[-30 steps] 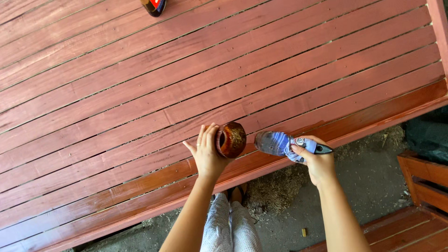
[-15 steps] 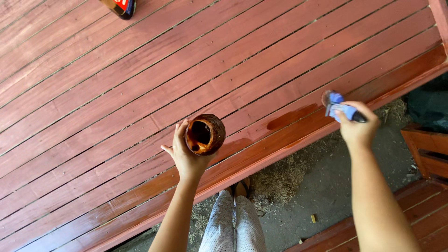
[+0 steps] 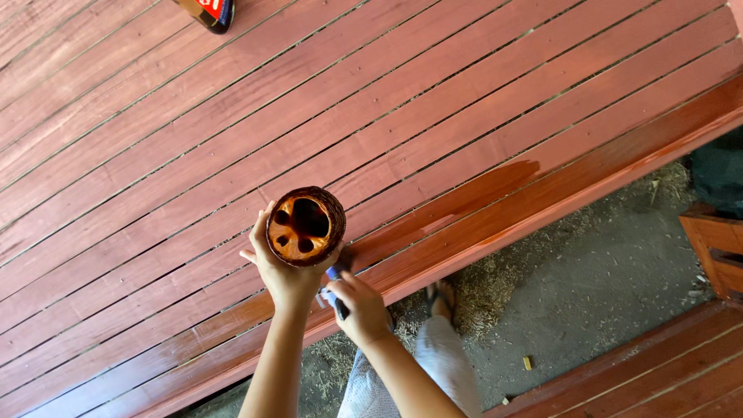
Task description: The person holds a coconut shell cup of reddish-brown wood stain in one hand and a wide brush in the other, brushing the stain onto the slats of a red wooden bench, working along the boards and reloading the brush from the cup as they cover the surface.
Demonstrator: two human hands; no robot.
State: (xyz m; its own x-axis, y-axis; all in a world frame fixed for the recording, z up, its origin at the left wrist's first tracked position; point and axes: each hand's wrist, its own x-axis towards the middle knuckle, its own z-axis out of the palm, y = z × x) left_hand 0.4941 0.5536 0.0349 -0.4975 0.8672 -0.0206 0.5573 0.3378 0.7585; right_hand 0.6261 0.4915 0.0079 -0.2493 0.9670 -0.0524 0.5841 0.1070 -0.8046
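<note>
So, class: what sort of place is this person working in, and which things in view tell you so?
Probably outdoors, at the edge of a wooden deck: red-stained boards, bare ground with dry debris below, and a stain-coated can in the left hand.

Red-brown deck boards (image 3: pixel 464 101) with dark gaps between them; a glossier, darker red-brown patch (image 3: pixel 495 182) near the edge. The round can (image 3: pixel 305 226) is orange-brown inside, smeared, with 4 dark openings. Brush handle (image 3: pixel 334 288) blue. Ground (image 3: pixel 588 286) grey-brown, straw-flecked
</note>
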